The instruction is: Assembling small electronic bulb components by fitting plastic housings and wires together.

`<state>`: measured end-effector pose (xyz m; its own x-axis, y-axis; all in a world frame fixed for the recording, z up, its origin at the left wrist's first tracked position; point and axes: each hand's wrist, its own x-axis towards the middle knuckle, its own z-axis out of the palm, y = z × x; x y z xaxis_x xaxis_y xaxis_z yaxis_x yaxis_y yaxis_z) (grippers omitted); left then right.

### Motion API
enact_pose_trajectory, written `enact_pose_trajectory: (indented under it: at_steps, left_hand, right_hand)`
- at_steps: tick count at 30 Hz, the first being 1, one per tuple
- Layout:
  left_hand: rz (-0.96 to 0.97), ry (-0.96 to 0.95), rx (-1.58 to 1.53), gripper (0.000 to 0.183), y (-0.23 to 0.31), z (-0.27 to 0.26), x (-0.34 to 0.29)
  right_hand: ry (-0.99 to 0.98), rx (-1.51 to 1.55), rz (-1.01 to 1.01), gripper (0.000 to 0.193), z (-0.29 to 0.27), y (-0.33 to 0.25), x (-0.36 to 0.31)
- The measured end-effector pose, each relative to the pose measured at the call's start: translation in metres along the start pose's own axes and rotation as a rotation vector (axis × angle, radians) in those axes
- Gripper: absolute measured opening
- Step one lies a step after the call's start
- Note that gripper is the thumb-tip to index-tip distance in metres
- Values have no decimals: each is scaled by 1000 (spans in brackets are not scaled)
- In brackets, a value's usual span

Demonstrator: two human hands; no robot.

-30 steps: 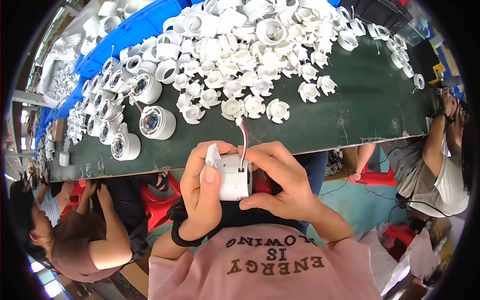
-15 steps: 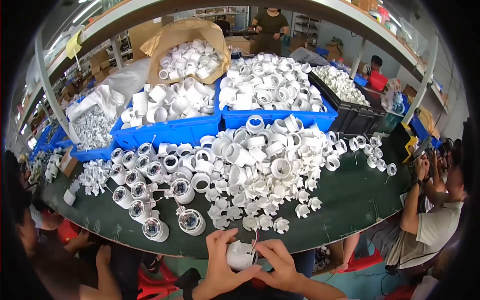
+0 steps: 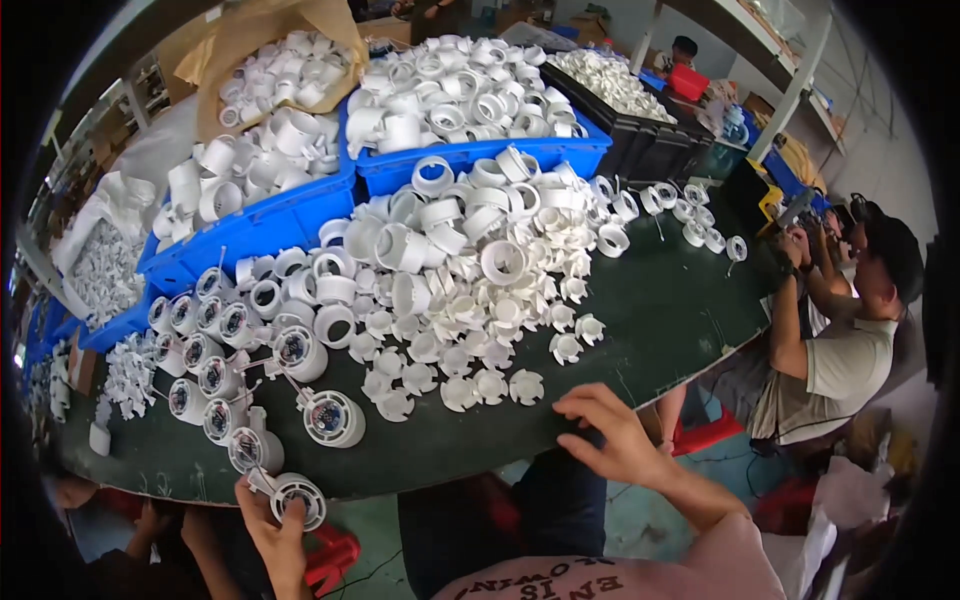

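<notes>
Housing (image 3: 313, 499), white and round, is at the green table's (image 3: 665, 320) near edge, pinched between the left hand's (image 3: 270, 530) thumb and fingers. Right hand (image 3: 622, 448): farther right along that edge, thumb and fingers parted.

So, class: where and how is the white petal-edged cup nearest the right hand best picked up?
Probably pinch the petal-edged cup by opposite sides of its round rim, coming from the right with the open right hand: another cup sits close on its left, and the thin tabs look less solid to hold.
</notes>
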<state>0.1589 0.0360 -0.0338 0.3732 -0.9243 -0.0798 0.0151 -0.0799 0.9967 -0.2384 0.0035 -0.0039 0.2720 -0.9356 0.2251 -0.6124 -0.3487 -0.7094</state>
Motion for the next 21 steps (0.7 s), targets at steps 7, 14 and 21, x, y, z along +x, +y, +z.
enact_pose_trajectory:
  at_steps: [7,14,21]
  left_hand:
    - [125,-128,315,35,-8,-30,46]
    - [174,-110,236,21,-3,-13,55]
    - [400,138,497,26,-4,-3,31]
  right_hand:
    - [299,-141,143,22,-71,89,42]
    - [425,-482,202,58,-113,191,117]
    - [647,-227,344,61,-132,248,191]
